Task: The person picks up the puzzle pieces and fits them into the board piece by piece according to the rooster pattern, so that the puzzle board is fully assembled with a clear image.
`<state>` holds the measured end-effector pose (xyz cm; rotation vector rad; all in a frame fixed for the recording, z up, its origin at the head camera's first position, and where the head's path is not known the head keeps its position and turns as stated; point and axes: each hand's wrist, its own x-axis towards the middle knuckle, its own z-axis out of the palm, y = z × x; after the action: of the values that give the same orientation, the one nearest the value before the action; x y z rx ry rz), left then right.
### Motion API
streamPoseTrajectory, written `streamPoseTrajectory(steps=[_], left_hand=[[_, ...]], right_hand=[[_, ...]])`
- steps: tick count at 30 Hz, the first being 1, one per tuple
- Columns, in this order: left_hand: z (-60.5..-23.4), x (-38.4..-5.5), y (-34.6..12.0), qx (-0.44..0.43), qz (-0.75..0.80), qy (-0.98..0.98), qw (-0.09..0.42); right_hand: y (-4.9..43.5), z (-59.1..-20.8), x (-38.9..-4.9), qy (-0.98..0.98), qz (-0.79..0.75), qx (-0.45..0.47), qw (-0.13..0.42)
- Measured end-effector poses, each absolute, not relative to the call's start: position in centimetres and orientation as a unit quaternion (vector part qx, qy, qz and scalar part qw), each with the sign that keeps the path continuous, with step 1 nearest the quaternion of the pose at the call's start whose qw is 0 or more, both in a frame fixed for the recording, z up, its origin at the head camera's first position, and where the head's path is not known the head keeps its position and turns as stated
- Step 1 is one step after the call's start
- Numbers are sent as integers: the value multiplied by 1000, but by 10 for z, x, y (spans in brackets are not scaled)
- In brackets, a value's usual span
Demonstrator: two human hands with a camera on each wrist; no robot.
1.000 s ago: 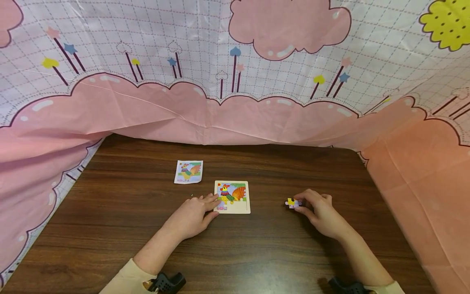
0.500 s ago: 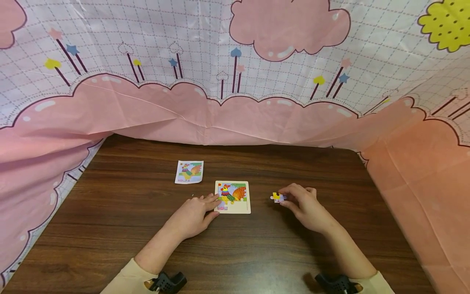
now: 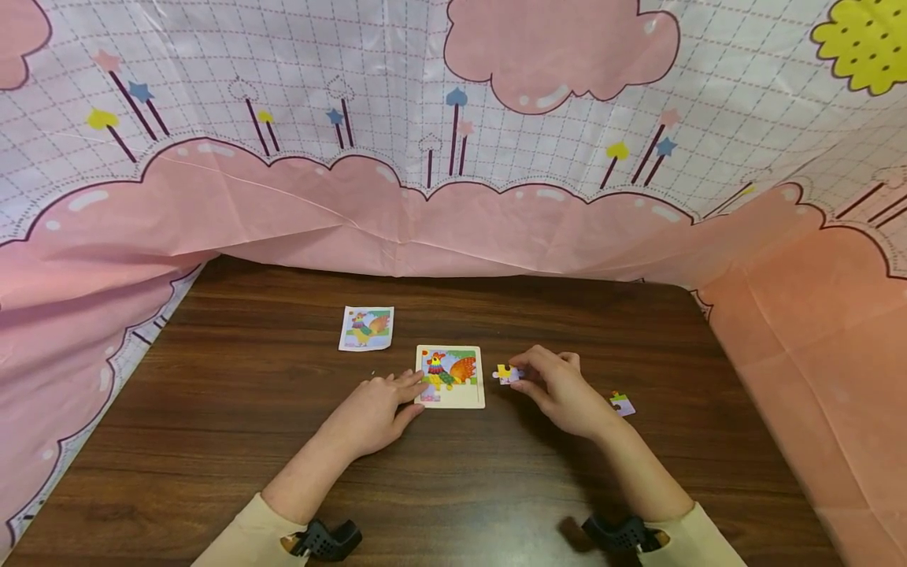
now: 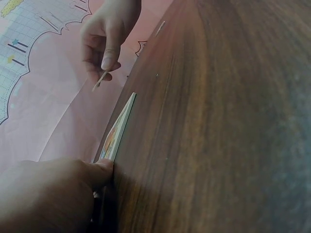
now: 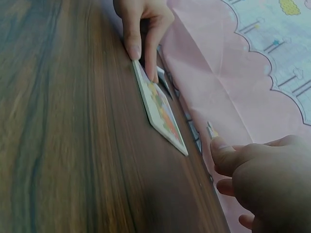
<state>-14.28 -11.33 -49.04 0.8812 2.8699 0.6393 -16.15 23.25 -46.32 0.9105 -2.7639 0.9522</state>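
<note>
In the head view a jigsaw board [image 3: 460,398] with a rooster picture lies on the table, its lower right part bare pale wood. My left hand [image 3: 379,413] rests on its left side, fingers on the picture and thumb at the near left corner. The right wrist view shows those left fingers [image 5: 154,68] straight. My right hand [image 3: 560,390] pinches a yellow and lilac jigsaw piece [image 3: 505,375] between thumb and fingertips, just right of the board. In the left wrist view this piece [image 4: 99,80] is seen edge-on, raised above the table.
Another jigsaw piece [image 3: 623,404], green and lilac, lies on the table by the right forearm. A paper card [image 3: 366,328] printed with the same rooster lies behind and left of the board. A patterned curtain [image 3: 397,236] hangs along the back and sides of the brown table [image 3: 453,488].
My right hand has moved left with the jigsaw piece, close to the board's right edge. The green and lilac piece has come into view behind it. My left hand stays put.
</note>
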Motion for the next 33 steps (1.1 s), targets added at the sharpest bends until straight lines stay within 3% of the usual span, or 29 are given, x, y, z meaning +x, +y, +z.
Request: streamPoseTrajectory(steps=[33], left_hand=[[-492, -142, -114, 284, 211, 935, 29]], right_hand=[[162, -482, -163, -907, 252, 335, 30]])
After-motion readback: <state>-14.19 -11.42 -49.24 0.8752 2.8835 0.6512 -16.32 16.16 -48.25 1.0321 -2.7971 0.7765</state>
